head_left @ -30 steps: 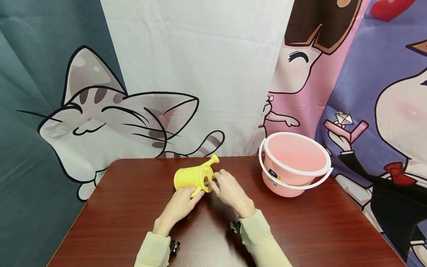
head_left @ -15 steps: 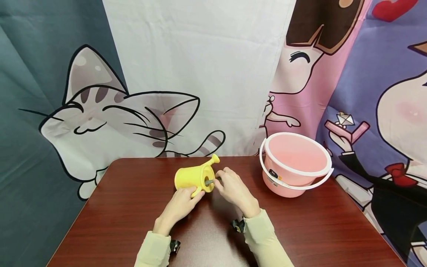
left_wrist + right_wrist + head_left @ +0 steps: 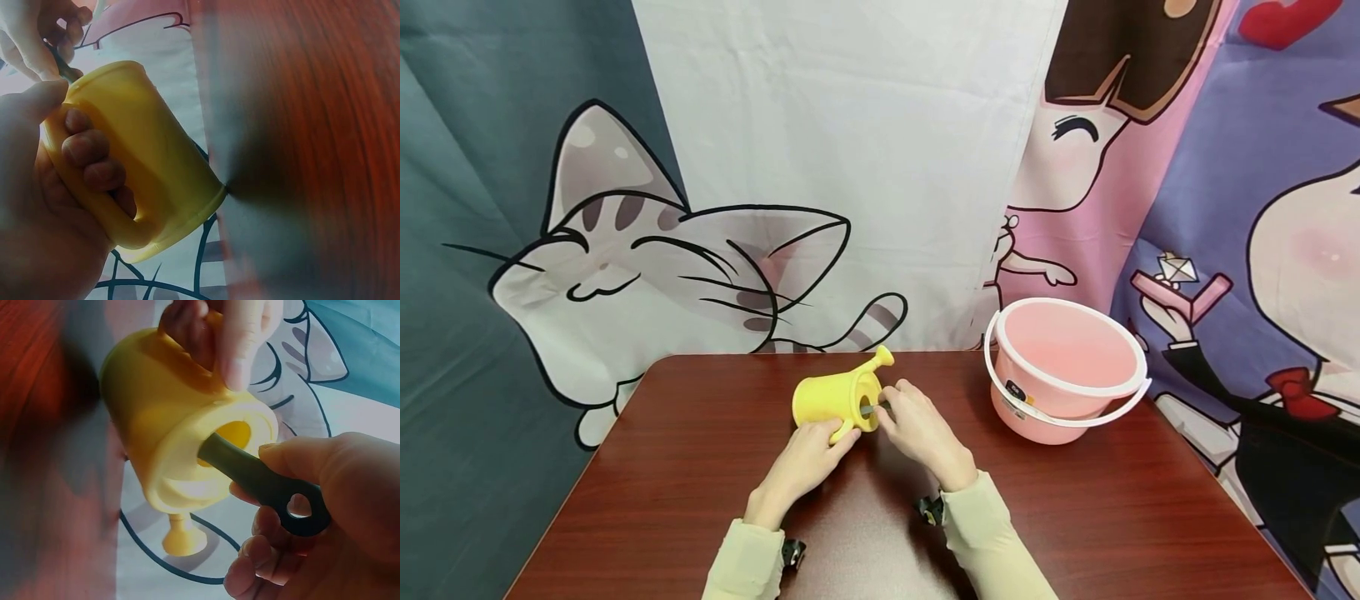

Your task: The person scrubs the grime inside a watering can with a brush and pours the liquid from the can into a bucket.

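A yellow watering can (image 3: 823, 398) lies tilted sideways, its mouth facing right and its spout pointing up toward the back. My left hand (image 3: 805, 458) grips the can's handle; the fingers curl through the loop in the left wrist view. In my right hand (image 3: 921, 425) is a dark green tool handle (image 3: 250, 475) with a hole at its end, pinched between thumb and fingers. The other end of this tool goes into the can's round opening (image 3: 239, 434) and is hidden inside, so its kind is not shown.
On the right of the brown wooden table (image 3: 662, 500) stands a pink bucket (image 3: 1048, 434) with a white rim and a lowered white handle. A printed cartoon curtain (image 3: 865, 167) hangs just behind the table.
My right hand drew the green tool slightly out to the right, then moved back left, sliding it deeper into the can. My left hand and the can have stayed nearly still.
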`<act>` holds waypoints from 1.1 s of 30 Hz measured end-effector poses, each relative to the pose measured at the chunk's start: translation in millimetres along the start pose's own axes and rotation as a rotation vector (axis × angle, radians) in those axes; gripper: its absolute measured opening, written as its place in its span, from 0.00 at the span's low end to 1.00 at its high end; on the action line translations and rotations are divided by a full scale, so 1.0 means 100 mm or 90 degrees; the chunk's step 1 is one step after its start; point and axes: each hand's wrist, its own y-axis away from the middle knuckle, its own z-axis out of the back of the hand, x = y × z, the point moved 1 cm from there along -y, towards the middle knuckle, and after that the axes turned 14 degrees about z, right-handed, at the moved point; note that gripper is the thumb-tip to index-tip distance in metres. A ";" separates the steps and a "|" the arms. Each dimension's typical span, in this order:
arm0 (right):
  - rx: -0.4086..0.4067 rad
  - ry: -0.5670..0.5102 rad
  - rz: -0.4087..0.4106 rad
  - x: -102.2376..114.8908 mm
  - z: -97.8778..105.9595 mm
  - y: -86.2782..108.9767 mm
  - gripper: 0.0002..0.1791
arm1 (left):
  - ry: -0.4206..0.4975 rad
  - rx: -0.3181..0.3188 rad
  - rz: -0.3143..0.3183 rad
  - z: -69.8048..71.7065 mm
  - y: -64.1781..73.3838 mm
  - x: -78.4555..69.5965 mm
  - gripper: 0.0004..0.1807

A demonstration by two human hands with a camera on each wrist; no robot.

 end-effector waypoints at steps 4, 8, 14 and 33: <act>-0.007 0.012 0.018 -0.01 -0.08 0.00 0.07 | -0.007 -0.011 -0.011 -0.01 0.00 0.00 0.21; -0.017 0.024 0.037 -0.03 -0.16 0.00 0.06 | -0.016 -0.032 -0.035 -0.02 -0.01 0.00 0.21; -0.027 0.023 0.046 -0.04 -0.21 0.01 0.04 | -0.018 -0.026 -0.031 -0.01 0.00 -0.01 0.21; -0.008 0.004 0.009 -0.04 0.04 0.00 0.07 | -0.010 -0.006 -0.009 0.00 0.00 0.00 0.21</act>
